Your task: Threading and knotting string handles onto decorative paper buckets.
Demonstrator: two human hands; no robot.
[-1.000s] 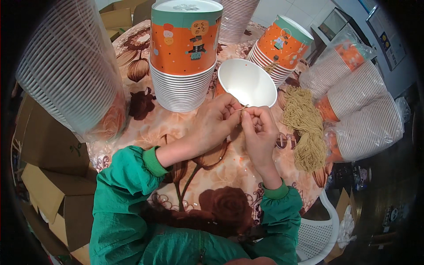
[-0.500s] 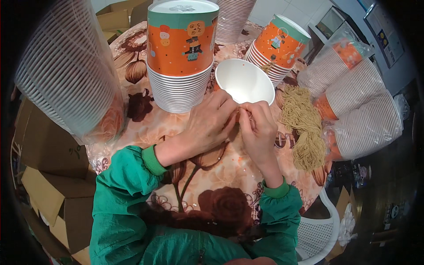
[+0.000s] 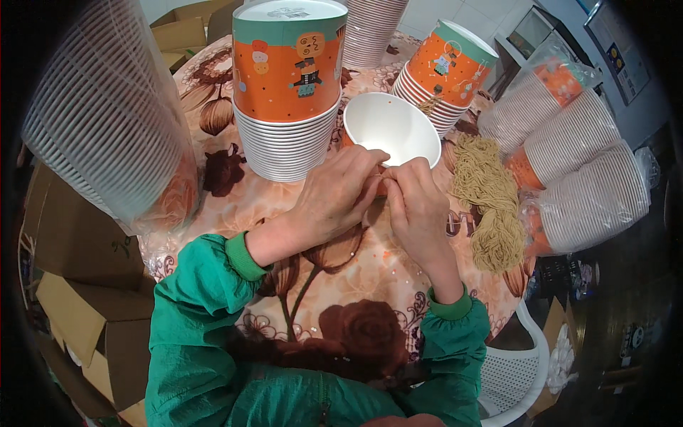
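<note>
A white-lined paper bucket [image 3: 390, 128] with an orange outside tilts on the table, its mouth toward me. At its near rim my left hand [image 3: 341, 191] and my right hand [image 3: 415, 203] meet, fingertips pinched together. A thin strand of string [image 3: 385, 178] seems to run between them; the fingers hide most of it. To the right of the bucket lies a loose bundle of tan string [image 3: 489, 203]. Behind it, a short stack of upturned orange buckets [image 3: 447, 71] has a bit of tan string on its side.
A tall stack of upturned orange and green buckets [image 3: 288, 78] stands left of my hands. Plastic-wrapped bucket stacks stand at the far left [image 3: 107, 121] and lie on the right [image 3: 590, 199]. The flowered tablecloth [image 3: 363, 285] covers the table. A white chair [image 3: 516, 370] and cardboard boxes [image 3: 121, 334] flank it.
Both hands stay at the bucket's near rim. My left index finger has stretched forward over the rim, and my right hand has tilted slightly. The view has shifted a little.
</note>
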